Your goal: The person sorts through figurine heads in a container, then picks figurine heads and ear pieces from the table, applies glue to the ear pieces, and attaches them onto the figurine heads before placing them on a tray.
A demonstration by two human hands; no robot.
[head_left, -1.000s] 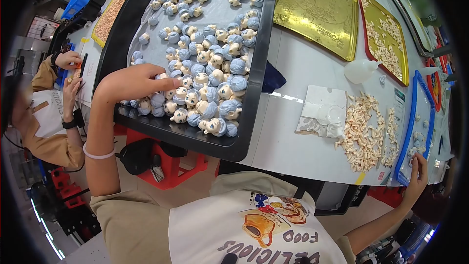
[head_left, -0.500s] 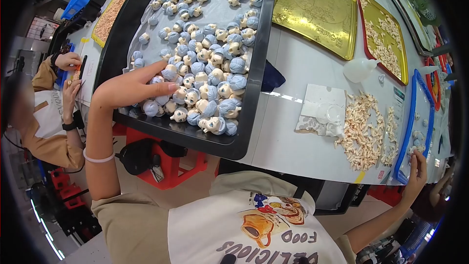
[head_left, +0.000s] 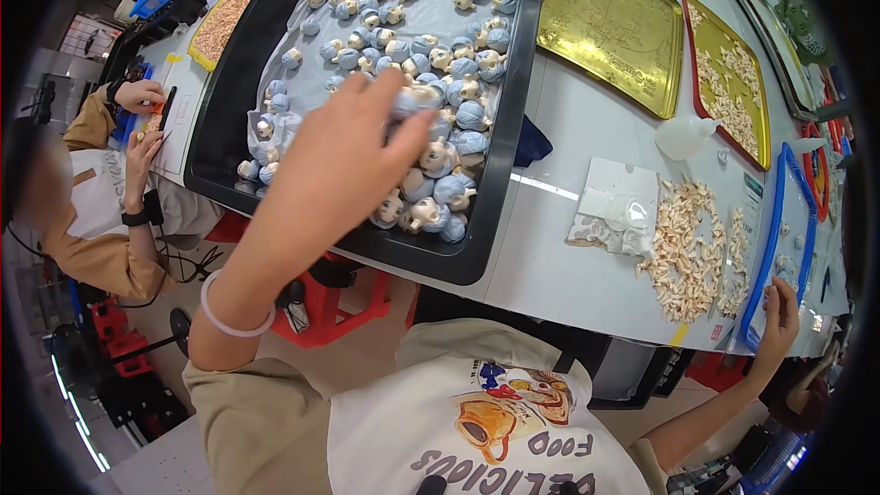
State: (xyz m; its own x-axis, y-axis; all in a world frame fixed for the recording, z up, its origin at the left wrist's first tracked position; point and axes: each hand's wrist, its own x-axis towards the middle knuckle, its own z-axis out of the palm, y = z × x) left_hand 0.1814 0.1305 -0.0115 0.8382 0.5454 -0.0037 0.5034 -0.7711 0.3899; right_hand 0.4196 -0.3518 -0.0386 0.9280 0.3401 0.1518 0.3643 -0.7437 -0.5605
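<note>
Many small doll heads [head_left: 440,160] with blue hair lie on a white sheet in a large black tray [head_left: 500,165]. My left hand [head_left: 353,142] is over the front part of this tray, thumb and fingers curved around a blurred blue-haired doll head [head_left: 414,101]. At the far right, my right hand [head_left: 781,316] is at the near end of a blue-rimmed tray [head_left: 752,325], its fingertips close to a few doll heads [head_left: 786,266]. Whether anything is between those fingers is too small to tell.
On the table [head_left: 532,257] are a gold tray [head_left: 610,32], a red-rimmed tray [head_left: 689,82] with small pale pieces, a white bottle [head_left: 686,136], a white card [head_left: 619,192] and a pile of pale pieces [head_left: 683,252]. A co-worker's hands [head_left: 140,119] work at the left.
My left hand has moved right and up from the tray's left front, with a doll head now between its fingers. The view has shifted slightly. My right hand stays by the blue-rimmed tray.
</note>
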